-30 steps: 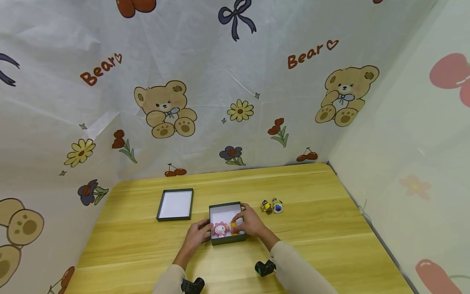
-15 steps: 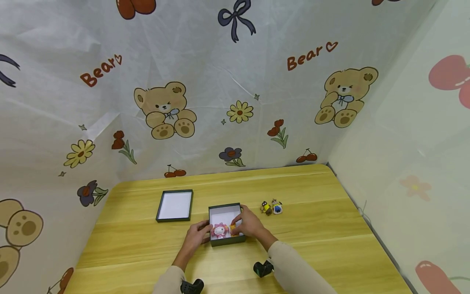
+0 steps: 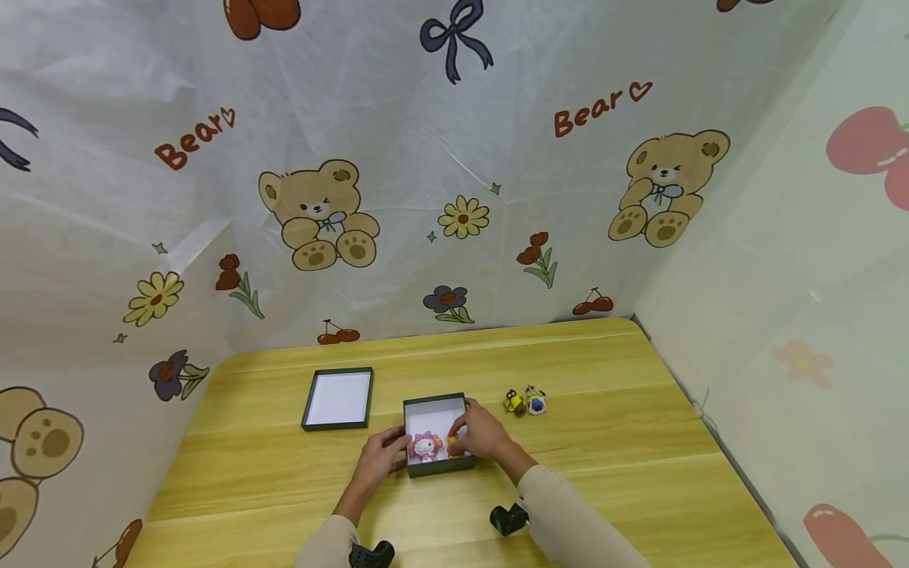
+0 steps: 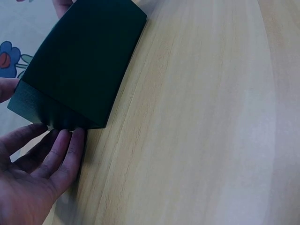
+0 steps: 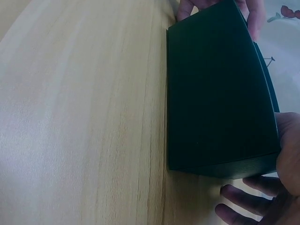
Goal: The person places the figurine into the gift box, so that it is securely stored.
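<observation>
my left hand point(image 3: 381, 456) steadies the dark box point(image 3: 435, 467); my right hand point(image 3: 481, 434) pinches the orange toy point(image 3: 452, 442) inside it.

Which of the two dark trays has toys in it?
The dark-walled box between both hands, holding a pink figure; the dark-rimmed lid farther left holds nothing.

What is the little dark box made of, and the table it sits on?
The small dark green square box looks like stiff cardboard: matte outer walls, sharp folded corners, plain white lining inside. The yellow table looks like wood or a wood-look laminate: long pale grain lines run across a smooth, slightly shiny top. Which of the two cannot be told from the look alone.
</observation>
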### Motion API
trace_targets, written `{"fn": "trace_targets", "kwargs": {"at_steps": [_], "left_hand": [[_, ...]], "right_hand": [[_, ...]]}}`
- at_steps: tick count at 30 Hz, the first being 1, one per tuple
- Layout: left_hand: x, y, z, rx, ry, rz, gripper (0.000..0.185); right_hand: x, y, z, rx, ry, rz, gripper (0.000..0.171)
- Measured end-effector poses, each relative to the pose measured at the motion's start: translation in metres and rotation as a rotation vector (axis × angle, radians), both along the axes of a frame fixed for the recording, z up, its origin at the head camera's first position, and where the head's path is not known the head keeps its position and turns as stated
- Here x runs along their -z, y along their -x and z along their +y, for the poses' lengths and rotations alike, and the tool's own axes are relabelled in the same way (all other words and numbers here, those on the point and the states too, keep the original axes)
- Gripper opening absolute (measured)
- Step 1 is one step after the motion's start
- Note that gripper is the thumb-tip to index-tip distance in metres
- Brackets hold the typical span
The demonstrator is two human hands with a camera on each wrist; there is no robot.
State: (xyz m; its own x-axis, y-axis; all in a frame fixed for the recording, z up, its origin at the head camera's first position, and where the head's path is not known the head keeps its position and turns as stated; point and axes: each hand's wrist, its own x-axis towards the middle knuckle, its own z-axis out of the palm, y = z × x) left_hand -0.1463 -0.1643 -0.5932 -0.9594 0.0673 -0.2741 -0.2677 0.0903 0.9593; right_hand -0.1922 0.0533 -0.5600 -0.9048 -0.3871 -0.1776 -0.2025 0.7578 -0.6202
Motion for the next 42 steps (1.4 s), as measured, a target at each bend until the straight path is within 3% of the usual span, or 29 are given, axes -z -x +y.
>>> {"fn": "trace_targets", "kwargs": {"at_steps": [7,15,25,34,42], "left_hand": [[-0.003,-0.001,0.002,-0.013,-0.011,-0.015,0.055],[-0.005,-0.001,0.002,-0.013,-0.018,-0.01,0.054],[-0.006,-0.002,0.003,-0.014,-0.008,-0.007,0.054],[-0.003,-0.003,0.001,-0.012,-0.011,-0.003,0.055],[-0.001,-0.001,0.0,-0.016,-0.019,-0.023,0.054]], "right_hand": [[0.002,-0.001,0.001,0.005,0.006,-0.012,0.017],[0.002,-0.001,0.005,-0.034,0.003,0.056,0.028],[0.005,0.006,0.015,-0.079,0.117,0.053,0.032],[-0.002,0.009,0.036,-0.005,0.395,0.094,0.044],[-0.005,0.021,0.064,0.1,0.412,0.213,0.039]]}}
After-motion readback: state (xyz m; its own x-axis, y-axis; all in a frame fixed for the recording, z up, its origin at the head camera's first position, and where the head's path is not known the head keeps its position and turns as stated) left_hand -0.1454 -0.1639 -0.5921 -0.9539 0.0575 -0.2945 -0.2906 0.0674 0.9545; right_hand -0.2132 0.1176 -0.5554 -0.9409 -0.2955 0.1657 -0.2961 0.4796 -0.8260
